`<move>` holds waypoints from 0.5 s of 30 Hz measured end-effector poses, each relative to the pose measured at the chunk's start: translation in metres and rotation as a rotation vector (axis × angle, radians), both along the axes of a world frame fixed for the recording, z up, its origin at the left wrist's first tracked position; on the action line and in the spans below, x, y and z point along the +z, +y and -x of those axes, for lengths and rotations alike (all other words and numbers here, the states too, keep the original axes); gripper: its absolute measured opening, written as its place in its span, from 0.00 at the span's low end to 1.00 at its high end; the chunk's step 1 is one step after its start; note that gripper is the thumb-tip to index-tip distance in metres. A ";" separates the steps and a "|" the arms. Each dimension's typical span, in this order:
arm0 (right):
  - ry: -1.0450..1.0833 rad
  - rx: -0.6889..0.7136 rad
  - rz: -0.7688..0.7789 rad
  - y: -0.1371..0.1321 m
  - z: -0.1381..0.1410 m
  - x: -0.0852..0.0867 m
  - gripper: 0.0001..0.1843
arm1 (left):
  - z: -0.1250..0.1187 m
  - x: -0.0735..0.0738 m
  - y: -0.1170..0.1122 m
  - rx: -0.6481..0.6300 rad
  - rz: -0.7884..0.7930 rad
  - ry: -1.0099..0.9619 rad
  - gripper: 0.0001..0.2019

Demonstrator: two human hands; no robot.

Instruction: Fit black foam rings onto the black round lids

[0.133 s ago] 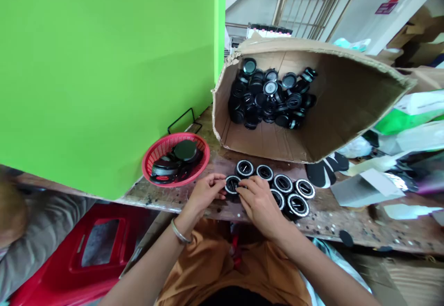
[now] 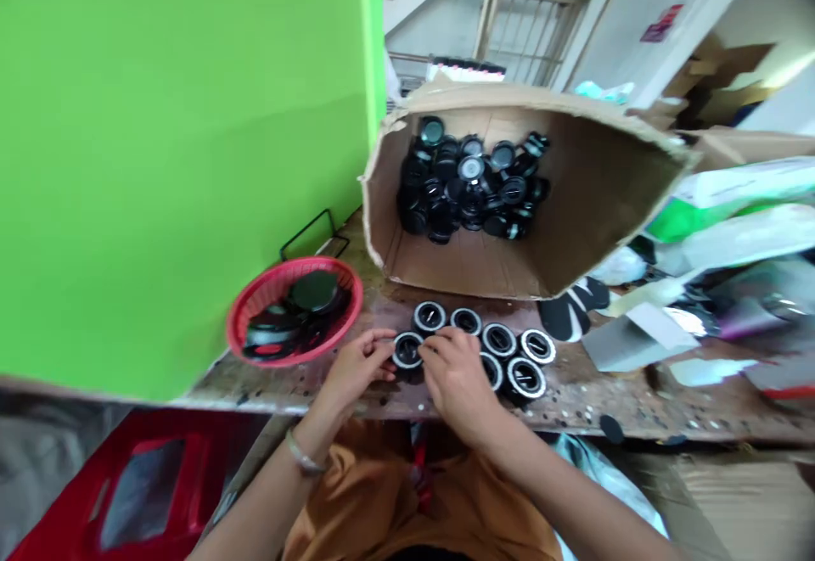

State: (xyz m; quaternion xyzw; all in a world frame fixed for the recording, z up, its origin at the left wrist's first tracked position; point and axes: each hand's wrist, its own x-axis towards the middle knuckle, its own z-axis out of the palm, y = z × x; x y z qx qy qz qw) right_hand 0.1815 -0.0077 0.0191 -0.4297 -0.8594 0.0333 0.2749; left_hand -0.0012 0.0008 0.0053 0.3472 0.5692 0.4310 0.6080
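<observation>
Together, the fingertips of both hands are closed around one small round black cap with a silver ring [image 2: 406, 349], which sits on the wooden worktable [image 2: 637, 408] near its front edge. The left hand [image 2: 355, 367] pinches the cap from its left side; a thin metal bangle [image 2: 300, 457] is on that wrist. The right hand [image 2: 455, 377] meets the cap from the right, with the fingers curled over its rim. I cannot tell whether the cap is lifted or rests on the wood.

Just beside the cap, behind and to the right of the right hand, more ringed caps [image 2: 509, 349] stand upright in a loose cluster of two rows, touching or almost touching each other. To my judgement, the step in hand is placing or fitting this one cap at the left end of the cluster. The next move would call for a small, exact push, so that the neighbours are not knocked.

To the left, a red plastic basket [image 2: 248, 302] holds dark round lids. Behind the caps, a cardboard box [image 2: 586, 230] lies tipped on its side with a pile of black caps [image 2: 468, 179] deep inside. The table is scratched and spotted with paint. On its right part lie papers and plastic bags [image 2: 713, 230]. A large green panel [image 2: 178, 145] covers the left side. Far behind, pale walls and a metal grille [image 2: 528, 30] are visible. A red stool [image 2: 140, 493] stands low at the left.
</observation>
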 end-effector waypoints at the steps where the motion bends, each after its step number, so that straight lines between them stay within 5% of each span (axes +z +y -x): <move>1: -0.017 -0.010 0.014 0.000 0.002 -0.002 0.07 | 0.001 0.001 0.000 -0.016 0.002 0.004 0.22; 8: -0.192 0.056 0.049 0.012 0.004 -0.009 0.06 | 0.006 0.004 0.016 -0.049 0.118 -0.013 0.31; 12: 0.081 0.081 -0.031 0.005 -0.028 0.015 0.09 | 0.003 0.010 0.014 -0.042 0.088 0.051 0.32; 15: 0.332 0.076 -0.216 -0.005 -0.080 0.042 0.11 | 0.001 0.010 0.011 -0.041 0.044 0.134 0.33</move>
